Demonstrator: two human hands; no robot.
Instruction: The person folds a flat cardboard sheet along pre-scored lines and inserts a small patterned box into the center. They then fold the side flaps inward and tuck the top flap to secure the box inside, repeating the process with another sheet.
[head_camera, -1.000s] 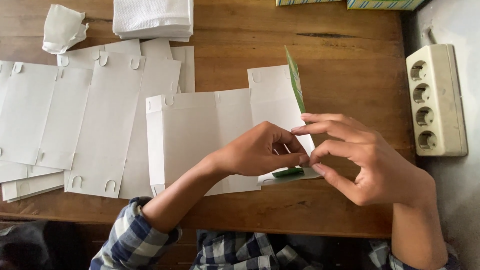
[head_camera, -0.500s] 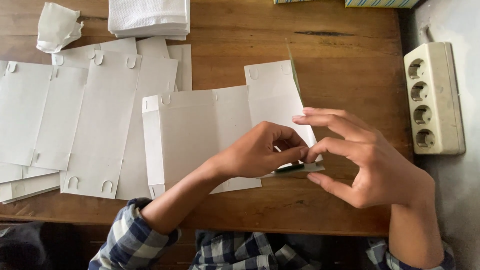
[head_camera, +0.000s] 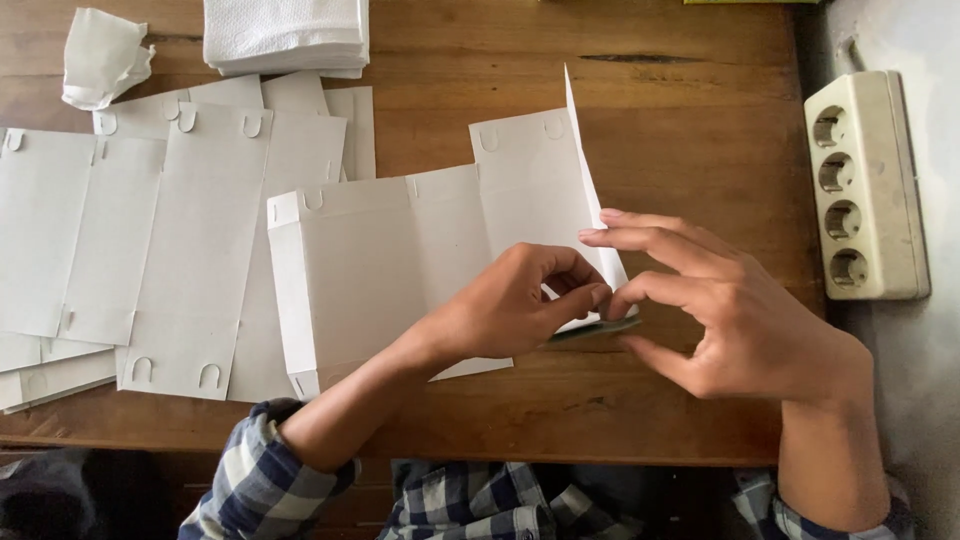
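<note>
Flat white carton blank (head_camera: 400, 270) lies unfolded on the wooden surface (head_camera: 700, 130), roughly centre. All places below are relative to this blank.

Left hand (head_camera: 510, 310) sits over the blank's lower right part, fingers curled, thumb and forefinger pinching the bottom corner of the right-end flap (head_camera: 590, 190). Right hand (head_camera: 740, 320) is just right of the blank, thumb and forefinger meeting the left fingertips at the same corner, other fingers spread and free. So both hands are pinched on the flap, not released. The flap stands nearly upright off the surface, seen edge-on, with a green underside showing just below the fingertips.

Left of the blank: overlapping stack of more flat blanks (head_camera: 150, 250), same white, with slot cuts. Above left: pile of white napkins (head_camera: 285, 35) and a crumpled paper (head_camera: 100, 55). Well to the right: cream power strip (head_camera: 865, 185) at the surface edge.

Step, judged: creasing the right-end flap along its fold line, early in forming the blank; the other panels lie flat. The next move looks to call for keeping the pinch on the corner and running pressure along the crease up toward the top edge, while the rest of the blank stays flat.
</note>
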